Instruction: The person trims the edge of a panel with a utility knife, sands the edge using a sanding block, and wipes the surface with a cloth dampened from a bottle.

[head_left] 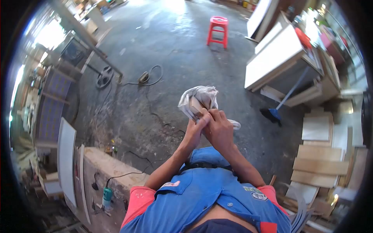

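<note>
Both hands are together in front of my waist, at a bunched whitish cloth (190,95). My left hand (193,134) is closed on the cloth from the near side, its thumb pointing up toward the other hand. My right hand (220,130) is closed with curled fingers against the left thumb, gripping the cloth too. A flat tan piece (197,105), perhaps wood, shows in the folds just above the fingers. Its lower end is hidden by my hands. One end of the cloth hangs out to the right of my right hand.
A red plastic stool (218,31) stands ahead on the concrete floor. At right are a white cabinet (276,58), a blue broom (272,114) and stacked boards (320,165). A teal power tool (107,196) lies on the bench (116,165) at left; cords cross the floor.
</note>
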Tool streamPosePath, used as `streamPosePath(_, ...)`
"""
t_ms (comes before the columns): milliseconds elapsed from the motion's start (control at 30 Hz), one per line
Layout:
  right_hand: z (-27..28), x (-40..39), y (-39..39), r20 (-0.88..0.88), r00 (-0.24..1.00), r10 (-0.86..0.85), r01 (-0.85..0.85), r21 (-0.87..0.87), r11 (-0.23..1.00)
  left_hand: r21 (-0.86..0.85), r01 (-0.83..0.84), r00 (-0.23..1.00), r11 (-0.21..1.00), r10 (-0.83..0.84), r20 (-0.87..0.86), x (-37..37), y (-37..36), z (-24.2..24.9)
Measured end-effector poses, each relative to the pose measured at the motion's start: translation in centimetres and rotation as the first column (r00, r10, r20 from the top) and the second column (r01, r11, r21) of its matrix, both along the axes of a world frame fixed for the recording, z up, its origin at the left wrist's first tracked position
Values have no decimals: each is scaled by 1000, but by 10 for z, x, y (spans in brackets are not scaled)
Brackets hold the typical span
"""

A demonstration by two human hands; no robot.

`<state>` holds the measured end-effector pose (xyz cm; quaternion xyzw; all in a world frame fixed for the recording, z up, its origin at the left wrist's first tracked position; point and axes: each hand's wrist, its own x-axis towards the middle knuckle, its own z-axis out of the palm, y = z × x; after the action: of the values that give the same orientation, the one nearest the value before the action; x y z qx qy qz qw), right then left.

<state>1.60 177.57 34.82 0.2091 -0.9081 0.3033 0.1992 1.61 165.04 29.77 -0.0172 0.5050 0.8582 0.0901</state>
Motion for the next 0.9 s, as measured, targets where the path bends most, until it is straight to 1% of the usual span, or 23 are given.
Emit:
streamPosePath(33, -1, -13, -18, 5, 997, 71, -71, 9, 997, 0, -38, 999, 999, 38, 12, -9, -18, -4)
streamPosePath(100, -4, -35, -36, 32, 984, 177, -178, 20, 984, 245, -194, 977, 950, 163, 139, -20, -44, -18)
streamPosePath(133, -5, -51, -48, 45, 974, 223, -223, -15, 975, 139, -277, 954, 951, 256, 153, -26, -56, -11)
streamPosePath(167, -7, -67, -57, 57, 962, 267, -265, -52, 963, 139, -313, 942, 939, 289, 169, -32, -67, -14)
streamPosePath(233, -11, -97, -73, 108, 938, 331, -322, -94, 942, 189, -412, 893, 892, 353, 280, -44, -91, -20)
streamPosePath(300, -15, -135, -87, 255, 892, 372, -326, -205, 923, 146, -492, 840, 859, 423, 341, -60, -114, -22)
streamPosePath(333, -22, -159, -92, 276, 882, 382, -332, -210, 919, 111, -533, 801, 839, 458, 386, -70, -125, -22)
streamPosePath(367, -27, -186, -98, 263, 914, 309, -275, -160, 948, 76, -571, 759, 817, 491, 429, -83, -134, -22)
streamPosePath(400, -31, -214, -104, 244, 941, 235, -214, -111, 971, 175, -632, 718, 755, 486, 498, -99, -144, -18)
streamPosePath(433, -41, -249, -108, 206, 960, 190, -173, -97, 980, 163, -657, 698, 736, 512, 501, -111, -154, -21)
streamPosePath(467, -49, -280, -109, 164, 976, 146, -133, -86, 987, 269, -650, 730, 711, 484, 483, -121, -166, -24)
streamPosePath(500, -53, -308, -111, 161, 970, 181, -167, -99, 981, 374, -630, 765, 680, 462, 449, -135, -177, -25)
streamPosePath(533, -55, -333, -112, 289, 918, 272, -194, -272, 943, 372, -684, 723, 627, 514, 461, -148, -183, -24)
streamPosePath(567, -56, -353, -112, 406, 834, 373, -185, -430, 884, 362, -709, 700, 605, 540, 467, -158, -187, -22)
streamPosePath(600, -51, -371, -116, 524, 713, 466, -211, -474, 855, 387, -747, 665, 541, 583, 467, -169, -193, -19)
streamPosePath(633, -51, -385, -126, 523, 696, 492, -235, -482, 844, 413, -776, 630, 477, 623, 464, -184, -199, -13)
streamPosePath(667, -52, -395, -138, 535, 599, 596, -269, -566, 779, 374, -805, 589, 459, 690, 421, -195, -202, -5)
streamPosePath(700, -54, -403, -151, 537, 487, 689, -288, -646, 707, 364, -824, 561, 434, 712, 422, -204, -206, 2)
streamPosePath(733, -57, -409, -166, 551, 422, 720, -336, -642, 689, 350, -840, 533, 414, 751, 391, -208, -210, 8)
streamPosePath(767, -57, -409, -177, 552, 388, 738, -353, -651, 672, 335, -856, 502, 394, 788, 356, -209, -208, 15)
streamPosePath(833, -56, -409, -206, 394, 328, 858, -556, -654, 513, 283, -883, 454, 374, 832, 317, -217, -211, 29)
streamPosePath(867, -60, -407, -219, 386, 304, 871, -561, -666, 490, 256, -894, 432, 368, 861, 268, -220, -212, 34)
streamPosePath(900, -66, -402, -233, 382, 253, 889, -593, -665, 454, 231, -903, 412, 363, 884, 220, -221, -213, 38)
